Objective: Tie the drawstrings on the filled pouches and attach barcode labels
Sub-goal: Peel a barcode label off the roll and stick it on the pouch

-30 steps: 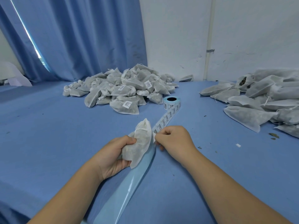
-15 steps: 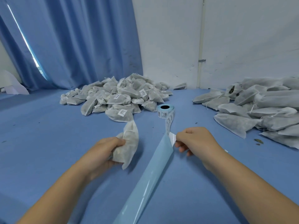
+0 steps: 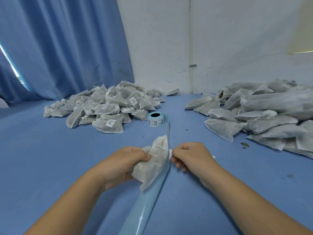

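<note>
Your left hand (image 3: 125, 165) grips a filled pouch (image 3: 152, 167) over the table (image 3: 50, 158); your right hand (image 3: 191, 158) pinches a white label (image 3: 170, 152) beside the backing strip (image 3: 145, 207).

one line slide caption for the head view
Left hand grips a filled pouch while right hand pinches a white label beside the blue backing strip running from the label roll.
</note>
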Tool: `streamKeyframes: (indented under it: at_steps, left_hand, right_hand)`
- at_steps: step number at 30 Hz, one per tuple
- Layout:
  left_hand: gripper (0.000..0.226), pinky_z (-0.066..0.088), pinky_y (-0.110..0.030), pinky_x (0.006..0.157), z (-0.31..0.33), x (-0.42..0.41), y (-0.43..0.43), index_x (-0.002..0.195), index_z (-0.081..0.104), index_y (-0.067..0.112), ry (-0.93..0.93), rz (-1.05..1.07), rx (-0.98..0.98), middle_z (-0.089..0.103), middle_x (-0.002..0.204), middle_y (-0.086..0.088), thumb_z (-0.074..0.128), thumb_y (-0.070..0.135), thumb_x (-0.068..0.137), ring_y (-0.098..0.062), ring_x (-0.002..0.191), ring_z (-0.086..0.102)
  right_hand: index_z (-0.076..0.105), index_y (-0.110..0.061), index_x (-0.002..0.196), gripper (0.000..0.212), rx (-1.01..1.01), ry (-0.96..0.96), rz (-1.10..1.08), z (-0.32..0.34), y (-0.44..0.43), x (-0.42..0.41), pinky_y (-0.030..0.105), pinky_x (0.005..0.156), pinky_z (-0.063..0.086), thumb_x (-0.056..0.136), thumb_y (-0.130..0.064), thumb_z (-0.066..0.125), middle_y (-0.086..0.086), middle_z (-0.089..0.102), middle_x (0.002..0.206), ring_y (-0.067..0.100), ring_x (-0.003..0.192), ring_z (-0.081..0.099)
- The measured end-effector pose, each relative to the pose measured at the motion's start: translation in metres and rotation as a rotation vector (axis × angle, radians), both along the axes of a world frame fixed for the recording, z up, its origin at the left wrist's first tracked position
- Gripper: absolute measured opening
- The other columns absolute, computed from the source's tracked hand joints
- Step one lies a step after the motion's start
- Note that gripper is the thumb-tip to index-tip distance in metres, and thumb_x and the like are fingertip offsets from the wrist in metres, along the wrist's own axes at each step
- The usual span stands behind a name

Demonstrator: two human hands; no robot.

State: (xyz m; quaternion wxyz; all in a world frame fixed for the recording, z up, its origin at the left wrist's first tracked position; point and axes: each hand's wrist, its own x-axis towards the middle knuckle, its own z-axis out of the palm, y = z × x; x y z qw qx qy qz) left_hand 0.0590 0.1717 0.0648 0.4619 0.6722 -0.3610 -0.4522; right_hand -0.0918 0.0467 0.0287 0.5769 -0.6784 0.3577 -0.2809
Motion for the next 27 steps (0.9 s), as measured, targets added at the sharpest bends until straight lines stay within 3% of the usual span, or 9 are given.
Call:
streamKeyframes:
  at_steps: [16, 21, 25, 27]
  left_hand:
    - [0.026, 0.048, -0.02, 0.048, 0.006, 0.019, 0.03, 0.072, 0.06, 0.006, -0.023, 0.125, 0.024, 0.057, 0.063, -0.006, 0.05, 0.007, 0.096, -0.012, 0.05, 0.055]
    - [0.016, 0.053, -0.023, 0.053, 0.02, 0.016, 0.022, 0.086, 0.065, 0.006, -0.09, 0.186, -0.086, 0.066, 0.068, -0.004, 0.053, 0.009, 0.096, -0.011, 0.057, 0.063]
    - [0.025, 0.052, -0.021, 0.05, 0.031, -0.002, -0.002, 0.072, 0.067, 0.014, -0.144, 0.207, -0.218, 0.062, 0.062, 0.001, 0.056, 0.01, 0.094, -0.009, 0.053, 0.058]
    - [0.022, 0.052, -0.022, 0.05, 0.033, -0.016, -0.019, 0.075, 0.066, 0.013, -0.12, 0.193, -0.277, 0.064, 0.062, 0.002, 0.056, 0.01, 0.094, -0.008, 0.054, 0.061]
  right_hand:
    - [0.065, -0.01, 0.066, 0.017, -0.002, -0.01, -0.054, 0.007, -0.008, -0.016, 0.021, 0.046, 0.043, 0.081, -0.009, 0.057, -0.001, 0.07, 0.063, 0.009, 0.048, 0.056]
    - [0.066, -0.01, 0.067, 0.017, -0.043, -0.016, -0.068, 0.018, -0.016, -0.037, 0.022, 0.05, 0.044, 0.081, -0.01, 0.057, -0.001, 0.072, 0.067, 0.008, 0.051, 0.057]
    - [0.068, -0.007, 0.071, 0.016, -0.069, -0.041, -0.098, 0.027, -0.027, -0.063, 0.02, 0.05, 0.045, 0.083, -0.01, 0.057, -0.001, 0.071, 0.067, 0.007, 0.051, 0.057]
    - [0.069, -0.007, 0.072, 0.016, -0.083, -0.077, -0.115, 0.03, -0.035, -0.078, 0.019, 0.048, 0.045, 0.083, -0.009, 0.058, 0.0, 0.071, 0.067, 0.008, 0.052, 0.059]
